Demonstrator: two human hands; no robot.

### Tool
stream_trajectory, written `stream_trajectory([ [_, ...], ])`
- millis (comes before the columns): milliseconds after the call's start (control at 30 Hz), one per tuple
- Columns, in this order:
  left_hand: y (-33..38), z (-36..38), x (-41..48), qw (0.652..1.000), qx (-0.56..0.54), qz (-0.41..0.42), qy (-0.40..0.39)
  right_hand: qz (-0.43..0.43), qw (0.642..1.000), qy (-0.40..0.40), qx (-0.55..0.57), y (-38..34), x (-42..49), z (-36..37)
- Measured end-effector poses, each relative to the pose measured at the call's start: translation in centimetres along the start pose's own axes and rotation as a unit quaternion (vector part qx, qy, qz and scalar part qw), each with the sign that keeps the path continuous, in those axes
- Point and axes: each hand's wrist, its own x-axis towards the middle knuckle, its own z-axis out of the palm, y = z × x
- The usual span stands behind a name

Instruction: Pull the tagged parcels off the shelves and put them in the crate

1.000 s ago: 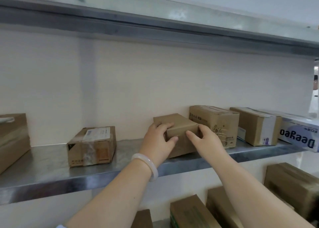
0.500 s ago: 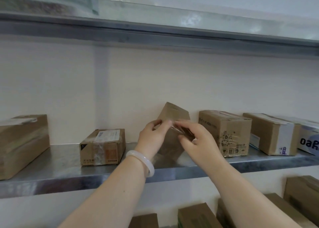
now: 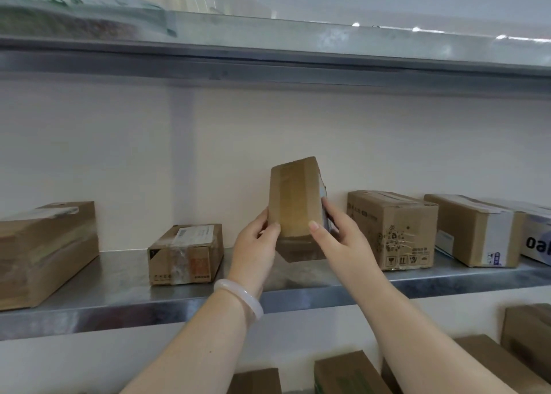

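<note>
Right now I see the parcel standing on end over the metal shelf, its long axis close to vertical and its top leaning a little to the right. A broad taped brown face is turned toward me, and a pale label shows on the narrow right side. Its lower end sits low over the shelf surface, but I cannot tell whether it touches the metal. My left hand, with a pale bracelet at the wrist, grips the lower left edge, thumb pressed on the front face and fingers curled behind. My right hand grips the lower right edge the same way, thumb on the front and fingers wrapped round the labelled side. The parcel stands between a labelled box on its left and a printed box on its right, apart from both.
</note>
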Motion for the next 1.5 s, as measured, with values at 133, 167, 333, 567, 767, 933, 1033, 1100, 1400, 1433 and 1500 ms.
stream_trajectory([
  [133,0.6,-0.3,-0.2,0.999,0.007,-0.013,-0.029,-0.045,0.997,-0.025,-0.063,-0.3,-0.5,0.3],
  [167,0.8,-0.3,-0.3,0.999,0.008,-0.012,-0.041,-0.058,0.995,-0.030,-0.074,-0.3,-0.6,0.4],
  [333,0.3,-0.4,-0.6,0.998,-0.044,-0.027,-0.025,-0.086,0.993,-0.002,-0.079,-0.5,-0.9,0.6],
  [567,-0.9,-0.7,-1.2,0.992,-0.113,-0.025,-0.048,-0.002,0.999,0.054,0.004,-0.1,-1.2,-0.6],
  [767,0.0,-0.4,-2.5,0.993,-0.080,0.056,-0.074,-0.070,0.992,0.093,-0.052,-1.5,-4.1,-1.2],
  [933,1.2,0.9,-4.3,0.986,-0.051,0.093,-0.131,-0.088,0.976,0.147,-0.131,-2.8,-7.7,-2.8],
  [1033,1.2,2.3,-5.7,0.971,-0.100,0.083,-0.199,-0.076,0.960,0.200,-0.182,-4.0,-10.4,-4.0],
  [1100,0.5,3.7,-6.9,0.958,-0.137,0.064,-0.242,-0.054,0.943,0.232,-0.231,-4.6,-12.8,-4.8],
  [1400,-2.5,9.4,-19.2,0.838,-0.212,-0.056,-0.500,0.145,0.837,0.360,-0.386,-10.0,-31.7,-4.9],
  [1433,-2.7,9.6,-21.4,0.820,-0.221,-0.069,-0.524,0.178,0.815,0.372,-0.407,-11.0,-34.2,-4.3],
  [1500,-2.8,10.0,-25.9,0.776,-0.240,-0.100,-0.574,0.245,0.772,0.398,-0.430,-13.3,-39.0,-2.9],
])
